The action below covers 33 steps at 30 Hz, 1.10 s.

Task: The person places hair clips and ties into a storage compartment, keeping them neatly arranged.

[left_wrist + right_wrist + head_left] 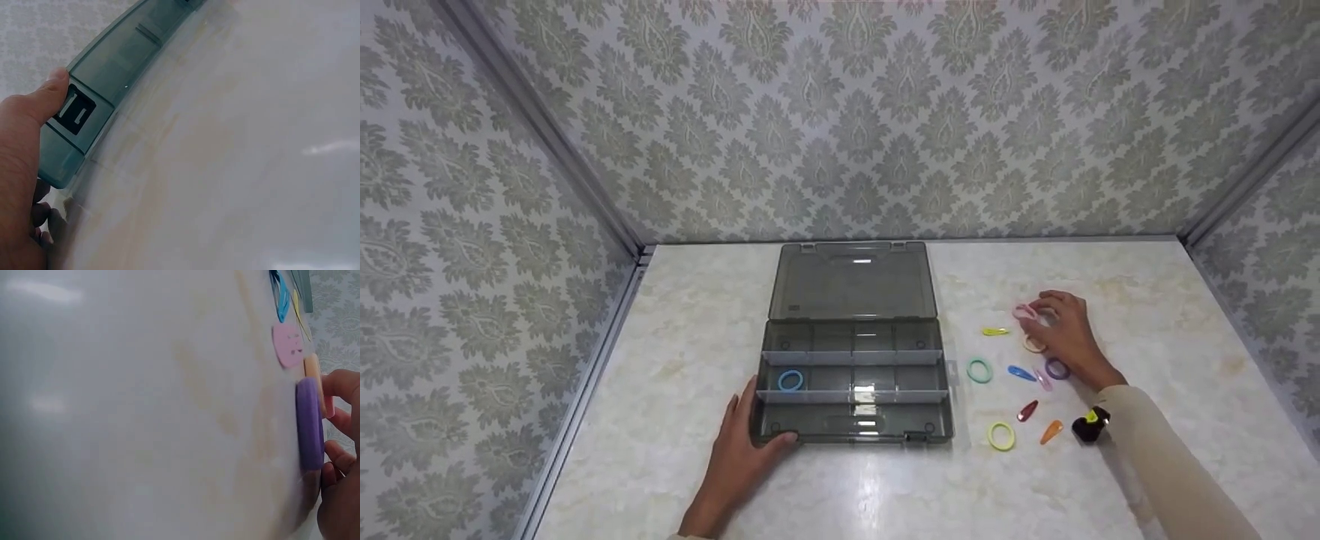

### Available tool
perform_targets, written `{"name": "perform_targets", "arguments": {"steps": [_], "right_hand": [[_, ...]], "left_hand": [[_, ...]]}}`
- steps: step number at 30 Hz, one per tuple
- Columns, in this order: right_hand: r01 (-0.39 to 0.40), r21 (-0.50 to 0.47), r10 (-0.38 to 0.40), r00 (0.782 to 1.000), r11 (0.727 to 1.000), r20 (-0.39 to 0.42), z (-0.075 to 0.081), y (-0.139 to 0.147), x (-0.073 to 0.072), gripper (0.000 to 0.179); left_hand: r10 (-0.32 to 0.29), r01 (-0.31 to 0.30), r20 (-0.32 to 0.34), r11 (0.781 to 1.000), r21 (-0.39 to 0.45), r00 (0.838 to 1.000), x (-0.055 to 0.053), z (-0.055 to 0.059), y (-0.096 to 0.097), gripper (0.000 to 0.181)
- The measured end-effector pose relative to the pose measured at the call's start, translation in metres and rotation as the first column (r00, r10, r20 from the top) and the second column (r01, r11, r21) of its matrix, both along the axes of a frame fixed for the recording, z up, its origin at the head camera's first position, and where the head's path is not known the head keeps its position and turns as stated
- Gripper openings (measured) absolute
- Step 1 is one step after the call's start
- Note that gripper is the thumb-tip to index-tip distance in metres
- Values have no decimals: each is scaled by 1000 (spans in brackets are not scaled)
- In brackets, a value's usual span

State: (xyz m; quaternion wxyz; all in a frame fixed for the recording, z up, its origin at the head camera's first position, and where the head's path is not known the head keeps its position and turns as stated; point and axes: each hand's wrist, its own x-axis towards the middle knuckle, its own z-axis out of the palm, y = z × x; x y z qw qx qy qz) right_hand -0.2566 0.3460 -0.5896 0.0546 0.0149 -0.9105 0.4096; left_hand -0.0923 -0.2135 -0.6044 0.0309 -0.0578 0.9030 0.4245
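Observation:
A dark translucent organizer box [853, 439] lies with its lid [851, 285] folded back. Its inside is split into three long rows, and a blue hair tie [790, 390] sits at the left of the middle row. My left hand [739, 446] grips the front left corner, thumb on the front wall [101, 84] and fingers along the side. Over on the right, my right hand [1065, 330] pinches a pink hair tie [1024, 309] between thumb and fingers. Just below that hand are a peach hair tie [1033, 350] and a purple hair tie [308, 422].
Scattered right of the box are a green hair tie [969, 370], a yellow-green hair tie [1001, 448] and several snap clips: yellow [995, 331], blue [1021, 373], pink [1042, 379], red [1027, 410], orange [1051, 431]. Patterned walls border the marbled table [682, 315].

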Motion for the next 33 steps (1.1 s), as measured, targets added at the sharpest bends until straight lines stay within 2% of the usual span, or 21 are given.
{"name": "perform_targets", "arguments": {"steps": [3,10,22,27,33], "right_hand": [[-4,-4,4,1000,1000,1,4,-3,3,41],[-79,-9,77,991,997,-110,9,-14,6,29],[-166,34,170,968,985,-185,23,-47,17,26],[-207,34,210,952,978,-224,26,-63,19,24],[-288,46,290,918,956,-271,31,-85,22,24]], "left_hand": [[-3,3,-6,1000,3,1000,0,0,0,118],[10,-9,44,1000,-26,999,0,3,2,117],[11,-10,34,1000,-12,999,-3,2,3,117],[17,-17,54,1000,-11,998,-3,2,3,119],[28,-28,51,1000,-8,998,-2,2,2,120]]}}
